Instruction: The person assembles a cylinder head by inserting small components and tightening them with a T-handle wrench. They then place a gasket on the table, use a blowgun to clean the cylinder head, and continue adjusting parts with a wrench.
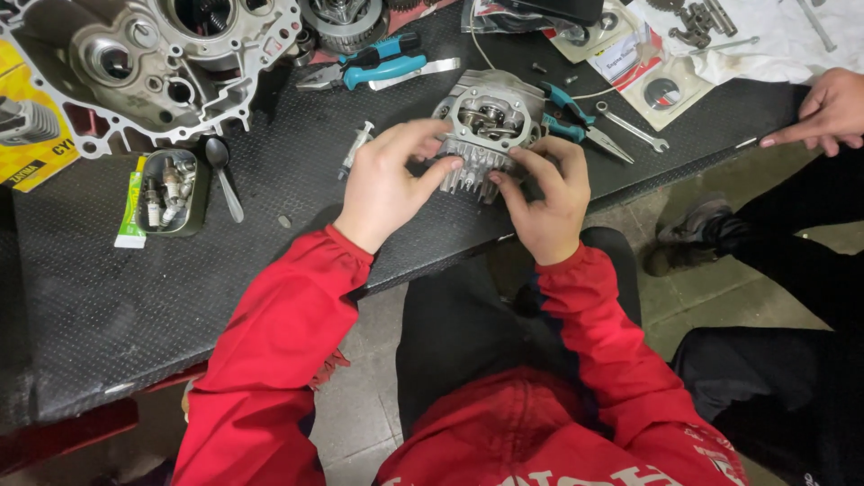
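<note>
While both red-sleeved arms reach over the black textured surface, the left hand and the right hand close on a finned metal cylinder head from either side. Left fingers curl against its near fins, thumb up by the round opening; right fingers press the fins at the lower right edge, so both sets grip the part. Just beyond the right fingers lie blue-handled pliers and a small wrench. Beyond the left fingers rest a syringe and more blue-handled pliers. Well to the left of them sit a spoon, a small tin of parts and a large engine casing. Another person's hand rests at the surface's far right edge.
</note>
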